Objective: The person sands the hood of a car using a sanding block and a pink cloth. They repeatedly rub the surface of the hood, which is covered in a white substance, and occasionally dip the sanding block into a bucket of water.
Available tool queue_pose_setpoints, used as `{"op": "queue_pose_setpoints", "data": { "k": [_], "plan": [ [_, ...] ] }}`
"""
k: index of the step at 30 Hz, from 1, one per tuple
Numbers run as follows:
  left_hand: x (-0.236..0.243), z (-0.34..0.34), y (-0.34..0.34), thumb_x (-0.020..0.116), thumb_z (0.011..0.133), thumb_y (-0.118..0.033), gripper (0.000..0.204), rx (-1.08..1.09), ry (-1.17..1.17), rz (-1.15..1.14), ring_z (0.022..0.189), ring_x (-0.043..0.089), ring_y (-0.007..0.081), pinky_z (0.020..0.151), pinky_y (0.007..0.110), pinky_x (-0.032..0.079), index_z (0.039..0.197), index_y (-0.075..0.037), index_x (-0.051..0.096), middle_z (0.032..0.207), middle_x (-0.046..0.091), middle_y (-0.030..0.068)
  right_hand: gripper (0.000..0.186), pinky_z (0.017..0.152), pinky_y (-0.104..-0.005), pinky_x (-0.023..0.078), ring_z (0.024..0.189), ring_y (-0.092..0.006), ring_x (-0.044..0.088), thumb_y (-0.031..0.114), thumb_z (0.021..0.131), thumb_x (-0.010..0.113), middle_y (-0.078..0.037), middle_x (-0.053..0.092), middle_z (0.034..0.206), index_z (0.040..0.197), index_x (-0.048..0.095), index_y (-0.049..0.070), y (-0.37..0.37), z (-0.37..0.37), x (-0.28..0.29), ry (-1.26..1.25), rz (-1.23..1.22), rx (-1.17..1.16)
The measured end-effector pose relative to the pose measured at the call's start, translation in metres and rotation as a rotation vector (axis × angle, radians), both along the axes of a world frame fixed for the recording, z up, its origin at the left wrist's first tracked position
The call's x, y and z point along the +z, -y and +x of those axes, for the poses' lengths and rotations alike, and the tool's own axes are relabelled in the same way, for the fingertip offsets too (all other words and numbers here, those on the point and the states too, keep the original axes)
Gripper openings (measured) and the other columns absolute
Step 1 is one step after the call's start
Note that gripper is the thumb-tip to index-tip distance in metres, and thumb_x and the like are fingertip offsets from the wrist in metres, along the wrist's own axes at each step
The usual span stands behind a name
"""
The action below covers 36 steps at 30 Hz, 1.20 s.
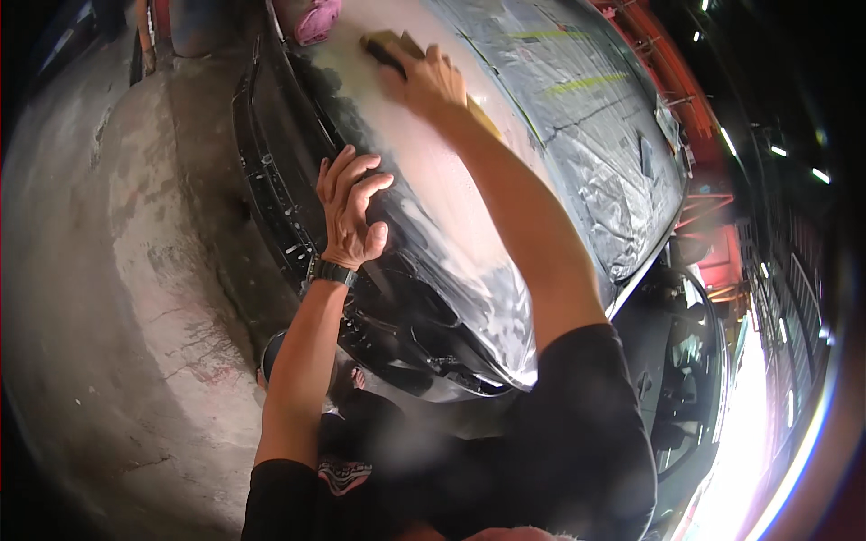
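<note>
My right hand [424,77] grips a dark sanding block [383,50], partly hidden by my fingers, on the pale pinkish, sanded car panel [433,189]. A yellowish strip [483,117] shows beside that hand, partly behind my forearm. My left hand [352,203] is open, fingers spread and slightly bent, at the panel's dark, grey-patched edge. A pink cloth [316,18] lies on the panel at the top. Black trim [262,171] with pale spots runs down the car's left side in view.
Clear plastic sheeting [613,207] covers the car right of the panel. A dark car [667,370] stands at the right, below red metal framework [713,243]. Concrete floor [162,270] is on the left, and a dark post-like object [149,41] stands at the top left.
</note>
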<state>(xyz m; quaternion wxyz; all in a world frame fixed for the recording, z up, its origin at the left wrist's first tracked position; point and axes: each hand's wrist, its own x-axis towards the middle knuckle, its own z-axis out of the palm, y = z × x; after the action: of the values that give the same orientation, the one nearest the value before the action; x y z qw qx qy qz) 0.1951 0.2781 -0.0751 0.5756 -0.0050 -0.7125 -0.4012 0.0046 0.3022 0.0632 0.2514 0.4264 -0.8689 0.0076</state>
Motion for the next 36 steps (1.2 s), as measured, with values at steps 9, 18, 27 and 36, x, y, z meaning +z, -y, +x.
{"op": "queue_pose_setpoints", "data": {
  "k": [9, 18, 27, 36],
  "plan": [
    [-0.006, 0.003, 0.005, 0.025, 0.099, -0.066, 0.066, 0.054, 0.004, -0.034, 0.135, 0.043, 0.0372, 0.116, 0.056, 0.021, 0.119, -0.014, 0.061, 0.132, 0.058, 0.011, 0.053, 0.082, -0.0467, 0.053, 0.097, -0.0336, 0.059, 0.043, 0.087, 0.072, -0.016, 0.054, 0.103, 0.138, 0.061, 0.032, -0.137, 0.125, -0.001, 0.088, 0.049, 0.127],
    [-0.003, 0.001, 0.004, 0.03, 0.098, -0.067, 0.064, 0.019, 0.001, -0.012, 0.136, 0.042, 0.0362, 0.116, 0.058, 0.02, 0.115, -0.016, 0.063, 0.131, 0.059, 0.0087, 0.044, 0.085, -0.0485, 0.054, 0.099, -0.04, 0.062, 0.045, 0.092, 0.063, -0.022, 0.057, 0.107, 0.135, 0.061, 0.033, -0.005, 0.006, 0.001, -0.006, -0.024, 0.095],
    [-0.008, 0.0, 0.002, 0.032, 0.096, -0.07, 0.064, 0.016, -0.014, 0.018, 0.135, 0.043, 0.0341, 0.115, 0.06, 0.018, 0.112, -0.018, 0.064, 0.128, 0.06, 0.0066, 0.055, 0.085, -0.0472, 0.052, 0.099, -0.0346, 0.06, 0.046, 0.089, 0.069, -0.016, 0.055, 0.109, 0.141, 0.057, 0.032, -0.108, 0.096, 0.002, 0.078, 0.1, 0.144],
    [-0.006, -0.003, 0.001, 0.035, 0.097, -0.066, 0.058, 0.007, -0.004, -0.024, 0.136, 0.042, 0.0342, 0.116, 0.06, 0.018, 0.116, -0.019, 0.064, 0.132, 0.059, 0.0066, 0.049, 0.088, -0.05, 0.054, 0.109, -0.0423, 0.061, 0.049, 0.095, 0.059, -0.025, 0.057, 0.121, 0.142, 0.055, 0.033, 0.034, -0.001, 0.013, 0.107, 0.063, 0.019]
  ]
}}
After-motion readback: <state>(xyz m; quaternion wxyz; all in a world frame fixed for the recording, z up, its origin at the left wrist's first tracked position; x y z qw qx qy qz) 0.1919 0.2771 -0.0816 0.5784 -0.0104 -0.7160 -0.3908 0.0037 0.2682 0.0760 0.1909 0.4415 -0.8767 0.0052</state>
